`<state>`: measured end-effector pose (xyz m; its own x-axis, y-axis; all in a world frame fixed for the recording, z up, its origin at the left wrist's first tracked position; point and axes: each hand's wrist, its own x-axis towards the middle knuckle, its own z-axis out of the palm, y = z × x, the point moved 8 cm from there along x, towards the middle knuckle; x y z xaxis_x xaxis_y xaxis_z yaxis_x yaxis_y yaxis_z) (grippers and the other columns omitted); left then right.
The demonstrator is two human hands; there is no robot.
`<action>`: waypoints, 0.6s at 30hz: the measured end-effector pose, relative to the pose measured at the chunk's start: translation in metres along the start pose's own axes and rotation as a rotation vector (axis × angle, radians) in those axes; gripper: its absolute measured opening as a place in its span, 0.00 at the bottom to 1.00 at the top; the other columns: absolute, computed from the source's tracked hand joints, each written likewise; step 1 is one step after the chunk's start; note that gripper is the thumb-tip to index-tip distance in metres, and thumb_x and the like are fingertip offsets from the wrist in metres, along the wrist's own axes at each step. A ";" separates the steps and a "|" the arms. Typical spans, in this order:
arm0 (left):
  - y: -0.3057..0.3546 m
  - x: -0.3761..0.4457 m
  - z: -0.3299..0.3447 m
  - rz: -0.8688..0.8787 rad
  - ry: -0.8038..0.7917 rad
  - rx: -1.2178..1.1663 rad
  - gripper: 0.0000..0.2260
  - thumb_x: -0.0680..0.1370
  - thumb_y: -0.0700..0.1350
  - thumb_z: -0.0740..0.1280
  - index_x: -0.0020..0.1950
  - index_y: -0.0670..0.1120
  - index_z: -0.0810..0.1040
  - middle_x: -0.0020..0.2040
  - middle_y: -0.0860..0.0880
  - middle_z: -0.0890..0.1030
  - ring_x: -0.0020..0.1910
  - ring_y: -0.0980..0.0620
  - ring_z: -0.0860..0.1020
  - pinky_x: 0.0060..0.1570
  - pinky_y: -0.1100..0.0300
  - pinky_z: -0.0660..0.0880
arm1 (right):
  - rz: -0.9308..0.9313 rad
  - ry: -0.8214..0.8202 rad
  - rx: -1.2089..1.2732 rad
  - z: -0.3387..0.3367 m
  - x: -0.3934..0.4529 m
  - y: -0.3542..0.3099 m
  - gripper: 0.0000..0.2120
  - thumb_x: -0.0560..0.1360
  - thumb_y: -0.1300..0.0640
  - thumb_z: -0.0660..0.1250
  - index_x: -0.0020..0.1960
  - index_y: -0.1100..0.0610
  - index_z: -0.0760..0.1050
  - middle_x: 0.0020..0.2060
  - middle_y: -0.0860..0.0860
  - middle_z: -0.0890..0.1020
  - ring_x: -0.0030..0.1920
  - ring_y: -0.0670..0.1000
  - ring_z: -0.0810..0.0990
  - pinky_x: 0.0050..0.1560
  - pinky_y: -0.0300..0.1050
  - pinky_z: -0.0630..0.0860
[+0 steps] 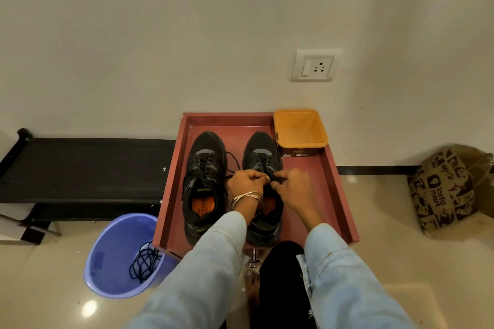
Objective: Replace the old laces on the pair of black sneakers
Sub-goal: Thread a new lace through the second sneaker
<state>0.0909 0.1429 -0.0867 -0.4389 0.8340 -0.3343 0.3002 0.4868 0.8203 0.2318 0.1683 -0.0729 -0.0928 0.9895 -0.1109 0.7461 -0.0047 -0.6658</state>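
Here, "insta mart" printed on brown paper bag (443,189) at 3 o'clock. Left hand (247,181) and right hand (290,185), fingers curled, pinch black lace (271,177) over right sneaker (260,153); square orange tub (300,128) at 1 o'clock.

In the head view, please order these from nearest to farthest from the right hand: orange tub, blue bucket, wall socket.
From the right hand:
1. Orange tub, just beyond it, in the tray's far right corner.
2. Blue bucket, on the floor, left of the tray.
3. Wall socket, up on the wall.

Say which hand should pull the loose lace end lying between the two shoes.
Left. The left hand sits beside the loose lace end, which runs toward the left shoe. The right hand is across the right shoe, farther away.
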 end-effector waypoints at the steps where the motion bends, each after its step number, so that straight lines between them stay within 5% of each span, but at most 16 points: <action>1: -0.001 0.000 0.001 -0.008 -0.004 -0.014 0.03 0.71 0.45 0.74 0.43 0.49 0.85 0.44 0.49 0.84 0.44 0.51 0.80 0.44 0.61 0.76 | -0.010 -0.005 -0.007 0.001 0.000 0.000 0.08 0.75 0.59 0.69 0.52 0.57 0.83 0.40 0.53 0.84 0.43 0.53 0.81 0.43 0.47 0.79; 18: -0.004 0.002 0.004 0.023 0.055 0.025 0.02 0.71 0.48 0.72 0.42 0.52 0.84 0.43 0.52 0.83 0.42 0.51 0.79 0.44 0.60 0.78 | -0.029 0.000 -0.032 0.005 0.000 0.001 0.10 0.75 0.58 0.67 0.53 0.55 0.83 0.40 0.54 0.84 0.41 0.55 0.80 0.41 0.49 0.79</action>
<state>0.0921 0.1434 -0.0920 -0.4775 0.8299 -0.2886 0.3314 0.4743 0.8156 0.2290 0.1677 -0.0772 -0.1151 0.9891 -0.0917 0.7637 0.0291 -0.6449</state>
